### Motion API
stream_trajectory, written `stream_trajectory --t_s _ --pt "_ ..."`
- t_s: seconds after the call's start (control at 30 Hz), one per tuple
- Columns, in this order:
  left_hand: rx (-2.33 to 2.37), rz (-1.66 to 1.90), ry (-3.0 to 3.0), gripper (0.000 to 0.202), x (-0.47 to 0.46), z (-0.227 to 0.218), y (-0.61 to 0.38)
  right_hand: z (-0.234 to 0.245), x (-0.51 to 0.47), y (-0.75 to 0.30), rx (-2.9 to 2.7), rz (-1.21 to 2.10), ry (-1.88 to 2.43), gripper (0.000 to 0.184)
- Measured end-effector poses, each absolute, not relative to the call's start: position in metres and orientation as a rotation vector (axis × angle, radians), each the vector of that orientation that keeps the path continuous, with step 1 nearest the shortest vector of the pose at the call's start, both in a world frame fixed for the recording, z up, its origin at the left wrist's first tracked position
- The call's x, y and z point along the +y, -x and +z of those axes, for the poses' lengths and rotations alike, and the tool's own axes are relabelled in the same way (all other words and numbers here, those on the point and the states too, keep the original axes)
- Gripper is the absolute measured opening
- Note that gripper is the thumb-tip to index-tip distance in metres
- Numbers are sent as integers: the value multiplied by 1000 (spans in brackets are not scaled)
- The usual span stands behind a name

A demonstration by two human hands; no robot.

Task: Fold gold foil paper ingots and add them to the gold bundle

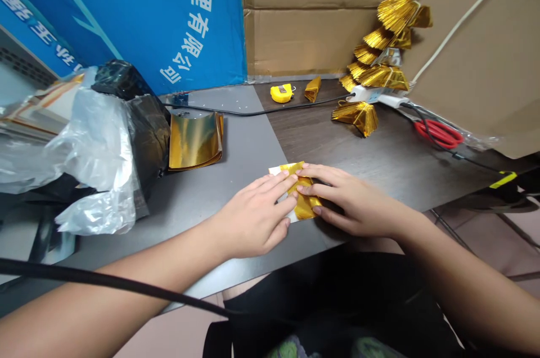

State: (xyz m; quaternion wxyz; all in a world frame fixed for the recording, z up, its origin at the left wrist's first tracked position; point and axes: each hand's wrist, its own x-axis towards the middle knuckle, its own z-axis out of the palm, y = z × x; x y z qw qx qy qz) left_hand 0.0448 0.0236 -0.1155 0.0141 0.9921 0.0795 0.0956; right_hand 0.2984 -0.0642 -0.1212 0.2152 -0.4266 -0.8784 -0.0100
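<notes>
Both hands press a folded gold foil sheet [300, 192] on the desk: the left hand [253, 217] flattens one end, the right hand [350, 200] the other. A stack of gold foil sheets [194, 141] sits nearby.

From my remote seat I see a bare left forearm [93, 313] and right forearm [464, 285] leading to the left hand [253, 217] and right hand [354, 200], with short nails on the fingers [274, 192]. Below the fingers sits a black garment [337, 290] with a green pattern [287, 349], and a black cable [105, 285] crosses the left forearm.
</notes>
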Motion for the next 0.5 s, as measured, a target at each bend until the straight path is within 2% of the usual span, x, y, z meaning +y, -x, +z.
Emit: stream_trajectory --t_s 0.1,0.3,0.5 --pt "220 300 -3063 45 26 -114 -45 -124 -67 -299 -2453 -64 1214 36" --pt "204 319 -3032 44 28 -110 -45 -135 -76 -312 -2539 -57 1296 56" --pt "190 325 -3096 43 29 -110 -46 -133 -90 -338 -2563 -118 1235 49"
